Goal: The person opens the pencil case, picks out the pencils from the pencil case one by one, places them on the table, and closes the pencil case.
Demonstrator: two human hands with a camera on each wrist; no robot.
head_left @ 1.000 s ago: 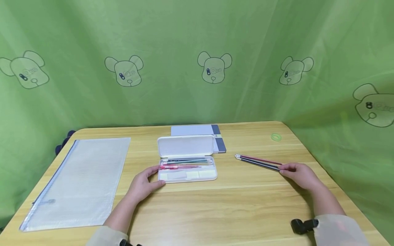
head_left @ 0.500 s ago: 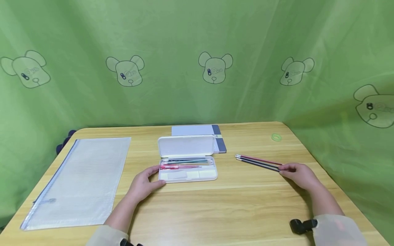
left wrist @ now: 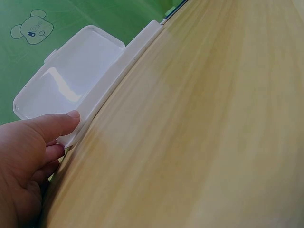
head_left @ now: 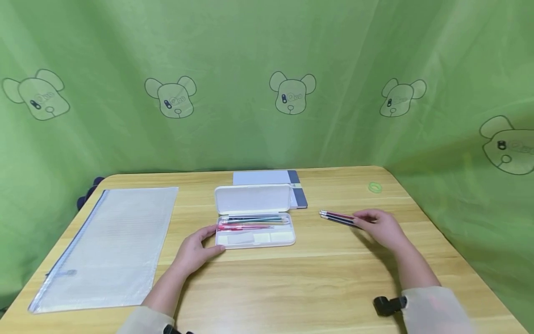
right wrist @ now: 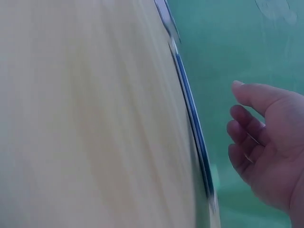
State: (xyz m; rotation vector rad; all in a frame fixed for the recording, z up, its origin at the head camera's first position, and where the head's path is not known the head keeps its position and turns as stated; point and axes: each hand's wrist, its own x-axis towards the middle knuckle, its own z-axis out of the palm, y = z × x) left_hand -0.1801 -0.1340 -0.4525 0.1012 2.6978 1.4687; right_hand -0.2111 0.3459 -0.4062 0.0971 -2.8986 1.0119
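Note:
A white pencil case [head_left: 288, 242] lies with its lid [head_left: 252, 198] raised in the head view. Inside are pencils [head_left: 254, 219], reddish pens [head_left: 239, 228] and pale blocks. My left hand [head_left: 196, 250] holds the case's left end, thumb at the front corner; in the left wrist view the thumb [left wrist: 59, 124] presses its side. Right of the case lie dark and red pencils [head_left: 337, 217] with pale ends. Over their right part is my right hand [head_left: 381, 227]. The right wrist view shows its loosely curled fingers [right wrist: 240, 130] apart from the pencils, with nothing between them.
Behind the case lies a notebook [head_left: 260, 177] with a dark blue band. A translucent zip pouch [head_left: 112, 246] covers the table's left part. Light green rings [head_left: 375, 187] lie at the back right. A green curtain [head_left: 233, 134] hangs beyond the wooden table [head_left: 283, 292].
My right hand has moved left along the pencils from their right ends, and its fingers have come away from them. The pencils and my left hand on the case stay in place.

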